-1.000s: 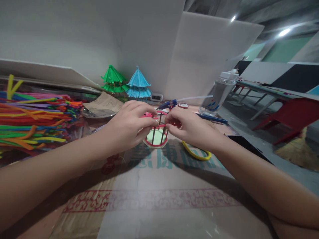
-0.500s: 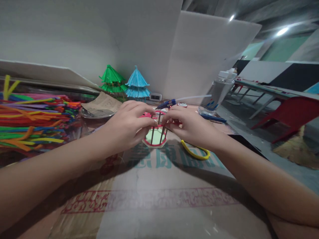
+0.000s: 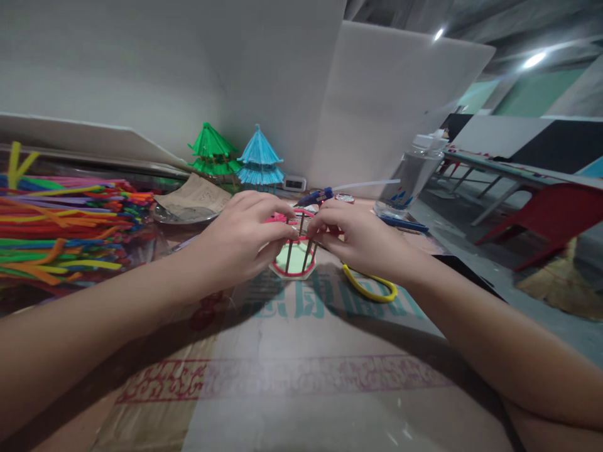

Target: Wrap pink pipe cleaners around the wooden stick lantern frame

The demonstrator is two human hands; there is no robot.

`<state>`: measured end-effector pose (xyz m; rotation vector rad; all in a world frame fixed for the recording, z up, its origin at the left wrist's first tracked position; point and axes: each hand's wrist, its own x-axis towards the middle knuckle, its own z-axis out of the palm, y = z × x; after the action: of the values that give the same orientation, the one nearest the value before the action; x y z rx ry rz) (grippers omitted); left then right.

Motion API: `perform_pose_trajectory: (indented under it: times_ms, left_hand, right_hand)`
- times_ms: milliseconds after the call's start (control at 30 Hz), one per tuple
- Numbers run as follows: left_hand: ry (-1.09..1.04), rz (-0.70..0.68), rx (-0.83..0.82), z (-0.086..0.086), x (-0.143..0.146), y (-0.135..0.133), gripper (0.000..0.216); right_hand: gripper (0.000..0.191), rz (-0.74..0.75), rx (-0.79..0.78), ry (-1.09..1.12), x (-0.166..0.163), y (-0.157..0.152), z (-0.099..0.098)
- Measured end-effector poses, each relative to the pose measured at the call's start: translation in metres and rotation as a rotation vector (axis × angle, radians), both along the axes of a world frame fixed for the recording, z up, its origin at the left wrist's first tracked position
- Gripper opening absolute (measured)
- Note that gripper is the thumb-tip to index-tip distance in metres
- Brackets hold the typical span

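A small stick frame point(image 3: 289, 254) stands on the cardboard in front of me. Its octagonal pale green base point(image 3: 293, 258) is edged with red pipe cleaner, and thin brown sticks rise upright from it. My left hand point(image 3: 252, 229) pinches at the tops of the sticks from the left. From the right, the fingers of my right hand point(image 3: 351, 233) close around the upper part of another upright stick point(image 3: 307, 254). The fingers partly hide a red ring point(image 3: 306, 213) at the upper end. Just right of the frame lies a bent yellow pipe cleaner point(image 3: 372, 292).
Bundles of coloured pipe cleaners point(image 3: 61, 232) lie at left, near a metal bowl point(image 3: 183, 220) with brown paper. Green point(image 3: 211, 150) and blue point(image 3: 260, 160) pagoda models stand behind, with a blue glue gun point(image 3: 318, 196). A clear bottle point(image 3: 414, 172) stands at right.
The fingers of my right hand have shifted very slightly at the stick. Otherwise both hands and the frame stay in place.
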<state>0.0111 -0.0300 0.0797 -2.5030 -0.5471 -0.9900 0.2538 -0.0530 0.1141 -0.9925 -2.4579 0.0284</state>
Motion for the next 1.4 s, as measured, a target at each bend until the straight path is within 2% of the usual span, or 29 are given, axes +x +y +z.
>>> perform_pose_trajectory:
  times_ms: [433, 667, 1400]
  left_hand:
    - [0.006, 0.004, 0.002, 0.0006, 0.0003, 0.0002, 0.028]
    - [0.001, -0.005, -0.003, -0.0002, 0.0001, 0.0011, 0.026]
    - [0.026, 0.037, -0.058, 0.0010, 0.0006, -0.0009, 0.031]
  right_hand:
    - [0.015, -0.011, 0.010, -0.010, 0.0010, 0.0000, -0.0005]
    - [0.013, -0.028, 0.069, -0.027, 0.0009, -0.0022, 0.0021]
    - [0.017, -0.030, -0.031, -0.032, -0.0023, -0.0024, 0.0027]
